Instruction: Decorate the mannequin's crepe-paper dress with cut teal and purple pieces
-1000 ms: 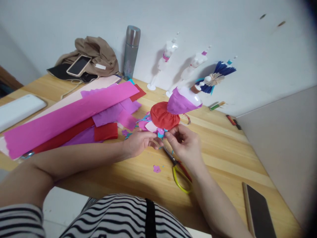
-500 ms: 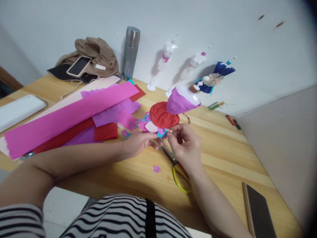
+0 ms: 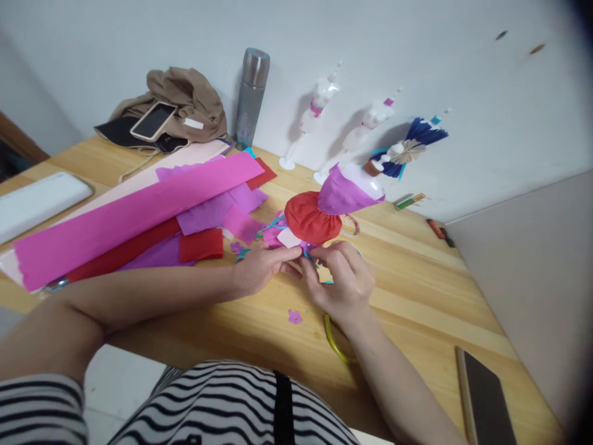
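In front of me a small dress-form figure leans to the right, with a purple paper bodice (image 3: 345,193) and a puffy, gathered red paper skirt (image 3: 311,217). Pink, white and blue paper pieces hang below the red part; one is a white paper petal (image 3: 289,238). My left hand (image 3: 262,267) pinches the lower edge of these pieces between thumb and fingers. From the other side my right hand (image 3: 343,278) closes its fingertips on a small blue paper piece (image 3: 307,254) by the left thumb. Both hands partly cover the pieces.
Scissors with a yellow handle (image 3: 337,347) lie under my right wrist, near a purple paper flower (image 3: 295,316). Pink paper strips (image 3: 152,213) and scraps spread left. Behind stand a flask (image 3: 252,99) and several dress-form figures (image 3: 319,102). A dark notebook-like object (image 3: 484,398) is at right.
My right hand has moved slightly left and closer to my left thumb, covering more of the blue piece and the scissors. The whole view has shifted a little.
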`<state>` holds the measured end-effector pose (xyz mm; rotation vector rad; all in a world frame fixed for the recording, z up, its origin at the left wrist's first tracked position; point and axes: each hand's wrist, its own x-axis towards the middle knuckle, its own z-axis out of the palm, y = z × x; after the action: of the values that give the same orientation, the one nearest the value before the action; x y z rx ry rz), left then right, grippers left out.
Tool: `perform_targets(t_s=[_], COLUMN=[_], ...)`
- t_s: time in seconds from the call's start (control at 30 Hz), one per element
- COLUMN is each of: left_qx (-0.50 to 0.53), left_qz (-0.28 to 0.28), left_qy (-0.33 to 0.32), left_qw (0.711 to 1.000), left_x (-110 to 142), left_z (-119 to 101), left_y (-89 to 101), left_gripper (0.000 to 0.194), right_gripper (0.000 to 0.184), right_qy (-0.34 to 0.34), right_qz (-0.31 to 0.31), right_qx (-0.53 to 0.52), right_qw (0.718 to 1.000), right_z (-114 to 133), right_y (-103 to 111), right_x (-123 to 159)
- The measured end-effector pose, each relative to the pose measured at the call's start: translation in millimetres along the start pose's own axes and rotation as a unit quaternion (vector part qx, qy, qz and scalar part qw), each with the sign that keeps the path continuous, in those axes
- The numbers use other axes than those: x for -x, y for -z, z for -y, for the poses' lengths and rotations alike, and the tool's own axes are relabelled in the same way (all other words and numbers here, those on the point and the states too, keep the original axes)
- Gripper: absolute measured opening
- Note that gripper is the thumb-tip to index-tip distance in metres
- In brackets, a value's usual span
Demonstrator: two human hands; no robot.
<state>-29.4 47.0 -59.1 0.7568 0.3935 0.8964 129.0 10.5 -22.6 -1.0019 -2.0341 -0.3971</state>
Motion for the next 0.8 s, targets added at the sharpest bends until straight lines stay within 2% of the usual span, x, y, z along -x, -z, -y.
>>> perform_targets(t_s=[0.4,0.67,0.8], left_qx=[-0.009,-0.005,-0.028], left_qz=[0.012,-0.004,0.0], left_qy=[0.013,0.01,0.007], left_qw=[1.0,1.0,1.0], left_x=[0.3,-1.7,0.7], left_z=[-0.7,2.4,-4.6], left_y=[1.3,2.8,-1.9], left_gripper=[0.032,0.035,0.039], right_gripper=[0.022,0.016,0.016], right_qy=[0.02,-0.094,-0.089], right_qz=[-0.003,0.032,0.027], right_qx=[-0.041,-0.154,-0.151], right_qw=[0.999,0.983,0.984], right_z=[-2.0,1.6,1.6], right_y=[-0.3,5.5,5.7], right_x=[-3.5,-8.9,-9.3])
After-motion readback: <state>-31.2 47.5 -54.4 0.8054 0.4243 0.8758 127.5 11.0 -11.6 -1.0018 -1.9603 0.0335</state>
